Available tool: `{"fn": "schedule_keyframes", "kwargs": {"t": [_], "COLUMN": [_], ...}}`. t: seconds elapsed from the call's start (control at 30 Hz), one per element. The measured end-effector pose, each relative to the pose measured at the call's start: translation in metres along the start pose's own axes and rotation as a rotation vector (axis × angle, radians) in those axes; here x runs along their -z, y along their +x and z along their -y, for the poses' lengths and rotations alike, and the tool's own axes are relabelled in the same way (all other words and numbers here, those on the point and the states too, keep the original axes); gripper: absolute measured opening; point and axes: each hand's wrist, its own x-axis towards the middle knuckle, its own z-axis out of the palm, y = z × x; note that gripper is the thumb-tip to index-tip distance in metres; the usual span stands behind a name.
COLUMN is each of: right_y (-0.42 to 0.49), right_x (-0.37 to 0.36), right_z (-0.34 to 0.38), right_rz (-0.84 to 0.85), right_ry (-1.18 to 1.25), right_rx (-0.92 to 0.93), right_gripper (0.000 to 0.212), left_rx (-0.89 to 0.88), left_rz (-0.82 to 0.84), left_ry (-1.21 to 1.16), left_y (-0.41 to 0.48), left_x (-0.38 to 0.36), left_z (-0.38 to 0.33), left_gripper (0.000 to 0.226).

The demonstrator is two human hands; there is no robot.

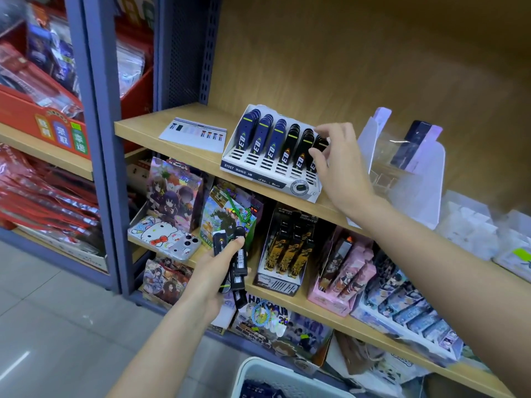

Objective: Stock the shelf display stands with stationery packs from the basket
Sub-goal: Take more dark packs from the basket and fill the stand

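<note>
My right grip [336, 156] is at the white display stand [253, 170] on the wooden shelf [138, 127]. Its thumb and fingers pinch the top of a black lead pack [319, 145], which stands in the last column of the stand, the column directly under this grip. To the left of the pinched pack, two more columns hold black packs. Beyond them, farthest from the grip, three columns hold blue packs [258, 136]. All of them lean backwards in their slots. Left of the stand, well apart from my right grip, a printed card [195, 134] lies flat on the shelf. On the other side of this grip, just beyond the back of the hand, stands a second stand [425, 179] of white card and clear plastic, with one dark pack [413, 145] in it. My left grip [218, 271] is lower, in front of the shelf below, and well apart from the right one. Its fingers are curled round a bundle of black packs [240, 262], and the thumb lies on the top one. Below the left grip, at the bottom edge of the view, the pale rim of the basket [247, 372] shows. Something dark lies inside it, but I cannot tell what it is.
</note>
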Motion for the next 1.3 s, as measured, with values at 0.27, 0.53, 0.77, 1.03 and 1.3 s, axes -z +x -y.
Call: {"fn": "schedule_keyframes", "kwargs": {"t": [0.27,0.53,0.77,1.03,1.3], "right_y": [-0.105,-0.116,-0.113,-0.116,-0.109], "right_x": [-0.031,-0.049,-0.047,-0.038,-0.028], "right_z": [0.033,0.041,0.027,0.023,0.020], "right_rz": [0.595,0.617,0.552,0.530,0.390], "right_ry": [0.412,0.673,1.026,1.113,0.669], "right_rx": [-0.440,-0.819,-0.987,-0.844,-0.599], "right_gripper": [0.010,0.038,0.027,0.025,0.017], "left_rx": [-0.025,-0.048,0.081,-0.005,-0.008], "left_rz": [-0.020,0.036,0.178,0.200,0.037], "left_ry": [0.049,0.151,0.100,0.257,0.107], "left_y": [-0.002,-0.010,-0.016,-0.017,-0.012], "left_x": [-0.005,-0.012,-0.012,-0.014,-0.009], "left_z": [0.005,0.010,0.008,0.007,0.009], "left_gripper": [0.023,0.015,0.029,0.018,0.016]}}
